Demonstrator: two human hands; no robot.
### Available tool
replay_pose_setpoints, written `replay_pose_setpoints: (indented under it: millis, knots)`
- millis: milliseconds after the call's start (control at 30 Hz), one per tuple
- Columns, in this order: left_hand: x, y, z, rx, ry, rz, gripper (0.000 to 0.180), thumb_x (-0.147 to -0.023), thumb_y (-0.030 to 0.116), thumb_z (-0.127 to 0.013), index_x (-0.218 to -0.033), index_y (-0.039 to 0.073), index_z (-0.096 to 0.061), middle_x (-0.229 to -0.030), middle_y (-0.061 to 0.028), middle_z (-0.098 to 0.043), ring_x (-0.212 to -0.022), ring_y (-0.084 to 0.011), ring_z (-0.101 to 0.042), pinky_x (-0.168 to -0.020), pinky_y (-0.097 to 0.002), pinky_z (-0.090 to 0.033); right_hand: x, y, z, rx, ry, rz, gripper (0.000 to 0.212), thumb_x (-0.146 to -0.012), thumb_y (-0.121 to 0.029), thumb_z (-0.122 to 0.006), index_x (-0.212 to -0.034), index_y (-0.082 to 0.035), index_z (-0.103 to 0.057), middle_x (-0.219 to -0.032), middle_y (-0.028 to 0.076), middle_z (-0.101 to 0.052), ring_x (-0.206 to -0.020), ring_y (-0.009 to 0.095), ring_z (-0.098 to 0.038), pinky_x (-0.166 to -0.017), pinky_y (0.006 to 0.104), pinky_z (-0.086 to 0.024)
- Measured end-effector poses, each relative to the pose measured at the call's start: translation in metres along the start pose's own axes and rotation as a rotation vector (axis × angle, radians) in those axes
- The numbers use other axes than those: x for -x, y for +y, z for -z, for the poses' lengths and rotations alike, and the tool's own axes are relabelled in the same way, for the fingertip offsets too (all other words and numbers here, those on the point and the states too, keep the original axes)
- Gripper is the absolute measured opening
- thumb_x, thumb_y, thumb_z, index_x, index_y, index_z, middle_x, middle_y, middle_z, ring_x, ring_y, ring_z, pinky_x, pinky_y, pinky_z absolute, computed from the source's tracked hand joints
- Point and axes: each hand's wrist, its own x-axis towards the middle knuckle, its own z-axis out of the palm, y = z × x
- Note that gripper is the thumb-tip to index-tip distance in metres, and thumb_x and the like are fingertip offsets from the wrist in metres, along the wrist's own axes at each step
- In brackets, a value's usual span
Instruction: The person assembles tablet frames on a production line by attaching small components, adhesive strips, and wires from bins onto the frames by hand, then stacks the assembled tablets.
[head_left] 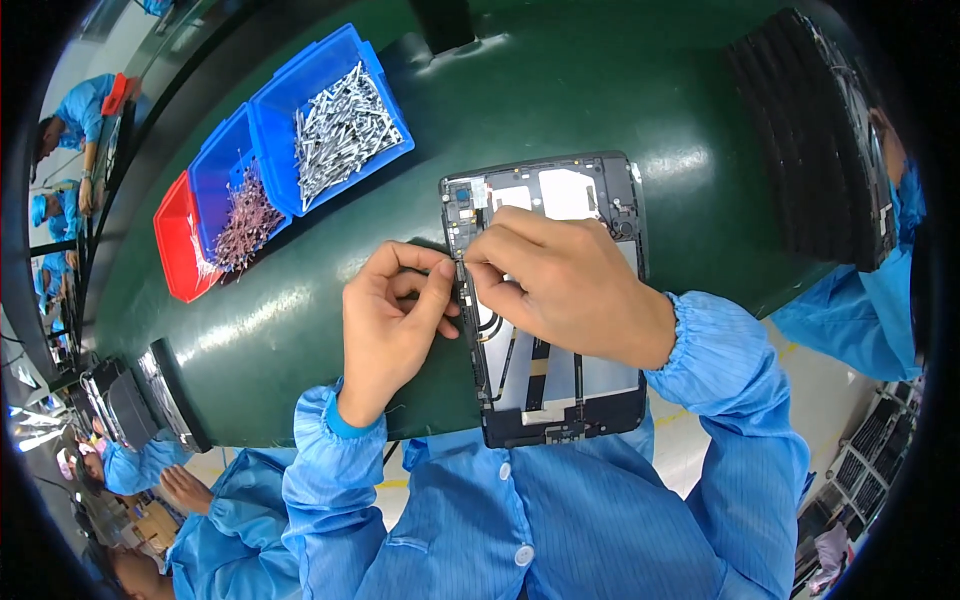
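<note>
An opened tablet lies on the green table in front of me, with its circuit boards, ribbon cables and pale inner panel exposed. At the tablet's left edge, near its upper part, my left hand holds thumb and index finger together in a pinch. My right hand reaches across the tablet and pinches at the same spot, its fingertips almost meeting those of the left. Whatever lies between the fingertips is too small to name. The right hand hides part of the tablet's upper middle.
Beyond my left hand stand a blue bin of silver strip-like parts, a blue bin of thin pinkish leads and a red bin with white pieces. A stack of black tablets rises at right. Co-workers in blue sit on both sides.
</note>
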Motion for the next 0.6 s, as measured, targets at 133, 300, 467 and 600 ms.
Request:
replay_pose_setpoints:
  millis: [133,300,467,600]
  knots:
    - [-0.002,0.004,0.001,-0.014,0.003,0.042,0.012,-0.095,0.003,-0.065,-0.098,-0.006,-0.058,-0.084,-0.0105,-0.067,-0.068,-0.011,-0.066,-0.051,-0.0235,-0.056,0.001,0.0,0.001,-0.005,-0.016,-0.001,0.009,-0.079,-0.003,-0.07,-0.084,-0.004,-0.063,-0.077,0.007,-0.058,-0.062,0.024,-0.062,-0.054,0.0347,-0.051]
    - [-0.006,0.009,0.003,-0.04,-0.026,0.09,0.011,-0.094,0.004,-0.065,-0.094,-0.006,-0.059,-0.081,-0.0106,-0.068,-0.067,-0.0117,-0.066,-0.054,-0.0242,-0.057,0.001,0.0,0.0,-0.028,0.007,0.004,0.01,-0.077,-0.001,-0.069,-0.082,-0.004,-0.062,-0.077,0.007,-0.058,-0.061,0.024,-0.062,-0.054,0.0347,-0.05]
    - [-0.013,0.015,0.014,-0.022,-0.109,0.163,0.012,-0.094,0.005,-0.066,-0.096,-0.006,-0.062,-0.079,-0.0105,-0.069,-0.066,-0.0128,-0.068,-0.057,-0.0239,-0.058,0.001,-0.001,0.0,-0.045,0.018,0.003,0.01,-0.077,0.0,-0.069,-0.081,-0.003,-0.061,-0.077,0.007,-0.058,-0.061,0.025,-0.062,-0.054,0.0345,-0.05]
    - [-0.018,0.018,0.017,-0.018,-0.15,0.2,0.012,-0.094,0.004,-0.066,-0.098,-0.007,-0.063,-0.079,-0.0104,-0.069,-0.067,-0.0135,-0.069,-0.058,-0.0236,-0.058,0.001,0.0,0.0,-0.045,0.007,0.005,0.01,-0.076,-0.001,-0.07,-0.081,-0.003,-0.061,-0.077,0.007,-0.058,-0.061,0.024,-0.062,-0.054,0.0341,-0.05]
